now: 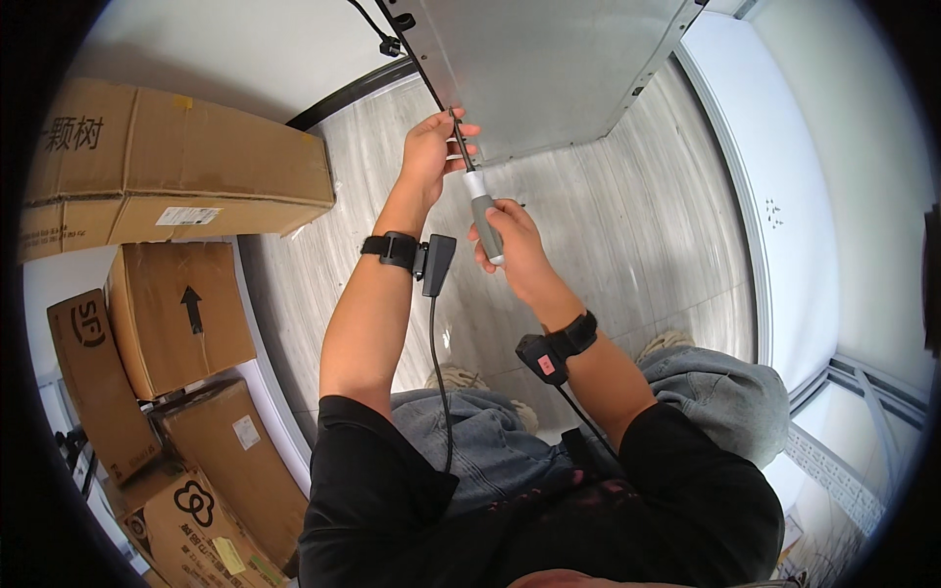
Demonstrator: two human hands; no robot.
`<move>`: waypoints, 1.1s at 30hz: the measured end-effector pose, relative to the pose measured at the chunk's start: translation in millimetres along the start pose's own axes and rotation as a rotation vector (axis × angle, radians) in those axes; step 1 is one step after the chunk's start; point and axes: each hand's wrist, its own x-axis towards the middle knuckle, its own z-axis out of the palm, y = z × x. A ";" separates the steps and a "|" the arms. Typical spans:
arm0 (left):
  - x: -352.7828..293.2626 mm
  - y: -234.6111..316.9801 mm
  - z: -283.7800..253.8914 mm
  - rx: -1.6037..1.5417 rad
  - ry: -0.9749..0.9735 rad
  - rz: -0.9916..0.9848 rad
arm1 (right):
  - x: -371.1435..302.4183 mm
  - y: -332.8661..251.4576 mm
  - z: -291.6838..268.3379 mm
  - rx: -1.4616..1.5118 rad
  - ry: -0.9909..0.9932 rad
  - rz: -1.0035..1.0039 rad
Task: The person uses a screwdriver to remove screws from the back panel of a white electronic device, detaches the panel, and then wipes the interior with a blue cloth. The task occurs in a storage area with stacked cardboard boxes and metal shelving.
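Note:
My right hand [512, 243] is wrapped round the grey and white handle of a screwdriver [484, 218]. Its long dark shaft points up and slightly left, toward the lower left edge of a grey metal cabinet panel [549, 78]. Around the shaft close to its tip, the fingers of my left hand [431, 147] are closed, touching that panel edge. The tip itself and any screw there are too small and covered to make out. Both wrists carry black straps with small black devices [438, 265] and cables.
Several brown cardboard boxes [235, 147] are stacked along the left side. A black cable with a plug [390, 45] hangs beside the cabinet's upper left edge. Grey wood-look flooring [627, 235] lies below, with a white ledge [784, 196] and wall to the right.

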 end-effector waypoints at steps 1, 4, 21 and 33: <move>-0.4 0.3 0.1 0.001 0.002 -0.001 | 0.4 1.2 1.5 -0.063 0.029 -0.014; -0.7 1.6 1.7 0.004 0.016 -0.004 | 1.7 6.1 7.3 -0.211 0.108 -0.101; 10.6 -4.2 -1.9 0.071 0.093 0.021 | 3.8 -11.7 -13.3 0.034 -0.033 0.100; 7.0 -1.4 3.0 0.154 0.137 0.029 | 15.1 7.8 -17.6 -0.390 0.002 0.026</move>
